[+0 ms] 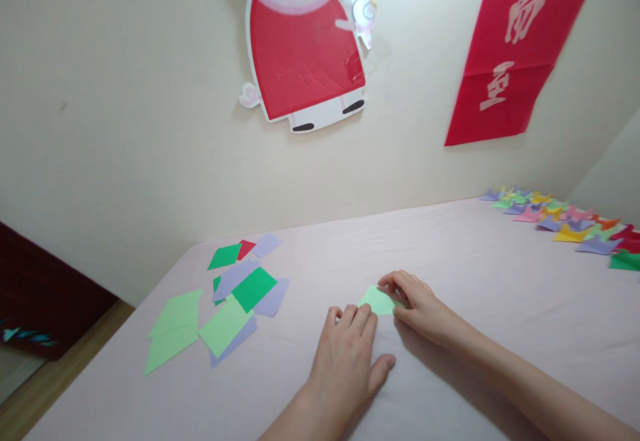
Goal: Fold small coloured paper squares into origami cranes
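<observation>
Lying palm down in the lower middle of the frame, the person's left hand (350, 354) is flat on the pale pink counter (475, 274). Its fingers are close together and the thumb is out to the side. The fingertips reach the near edge of a small light green paper piece (376, 301), which sits flat on the counter just above them, at the centre of the lower half.

The right hand (416, 306) comes in from the lower right with its forearm resting on the counter. Its fingers are curled and bunched on the right corner of the paper. From where I stand I cannot tell whether they nip the edge or only press it down.

To the left lies a loose scatter of flat paper sheets in green, lavender and red (235, 294), well apart from both hands. Along the far right edge runs a row of folded paper shapes in many colours (565, 222).

On the cream wall behind hang a cartoon pig cutout in a red dress (305, 61), at upper centre, and a red banner with white characters (515, 54), at upper right. A strip of wooden floor (55, 381) shows at lower left.
</observation>
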{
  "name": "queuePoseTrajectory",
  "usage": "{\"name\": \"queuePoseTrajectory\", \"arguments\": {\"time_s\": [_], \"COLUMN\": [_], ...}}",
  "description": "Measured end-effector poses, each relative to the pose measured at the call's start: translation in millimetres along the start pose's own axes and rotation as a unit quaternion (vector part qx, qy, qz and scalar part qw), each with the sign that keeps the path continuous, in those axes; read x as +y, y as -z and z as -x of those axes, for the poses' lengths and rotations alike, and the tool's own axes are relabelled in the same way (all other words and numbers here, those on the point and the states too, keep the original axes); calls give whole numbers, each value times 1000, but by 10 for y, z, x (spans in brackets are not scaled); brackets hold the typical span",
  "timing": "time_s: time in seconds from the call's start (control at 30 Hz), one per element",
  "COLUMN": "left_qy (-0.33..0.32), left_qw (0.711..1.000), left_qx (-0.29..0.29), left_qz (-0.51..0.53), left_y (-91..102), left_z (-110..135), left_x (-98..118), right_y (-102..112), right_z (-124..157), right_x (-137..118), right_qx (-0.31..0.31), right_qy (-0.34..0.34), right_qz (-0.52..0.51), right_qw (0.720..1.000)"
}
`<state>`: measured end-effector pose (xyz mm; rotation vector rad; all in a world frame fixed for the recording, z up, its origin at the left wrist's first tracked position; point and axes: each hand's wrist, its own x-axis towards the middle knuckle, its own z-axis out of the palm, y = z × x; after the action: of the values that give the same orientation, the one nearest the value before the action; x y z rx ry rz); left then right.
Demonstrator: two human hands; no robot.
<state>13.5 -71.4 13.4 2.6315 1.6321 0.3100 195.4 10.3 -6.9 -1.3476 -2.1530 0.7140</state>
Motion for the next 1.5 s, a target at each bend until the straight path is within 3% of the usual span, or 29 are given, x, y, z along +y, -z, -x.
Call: {"name": "queuePoseTrajectory", "arguments": {"time_s": [0.3,0.43,0.53,0.8,0.97,1.07,1.17,1.37,1.5], "left_qy": [60,113,134,95,46,19,4,-8,-37], "left_qw": [996,991,990,978,977,982,984,990,991], "left_qx": [16,27,46,87,119,129,110,55,31], "left_qz": [-58,-62,-9,163,170,140,139,132,121], "left_y": [104,74,33,-93,-116,-94,-73,-90,-107], "left_z": [164,204,136,-249,-245,-226,-224,-177,-147], "left_x": [-85,-176,-207,-94,-111,-175,-234,-196,-120], "right_y": [108,137,125,89,54,1,-14,60,136], "right_z": [40,68,84,184,302,349,357,309,244], "right_x": [186,220,163,23,-59,-100,-71,-13,42], "right_qx": [-32,-30,-27,4,11,61,107,118,50], "right_qy": [3,-12,6,80,171,200,205,251,270], "right_qz": [-165,-177,-145,-50,55,147,214,277,233], "right_qw": [986,984,989,996,984,967,949,920,933]}}
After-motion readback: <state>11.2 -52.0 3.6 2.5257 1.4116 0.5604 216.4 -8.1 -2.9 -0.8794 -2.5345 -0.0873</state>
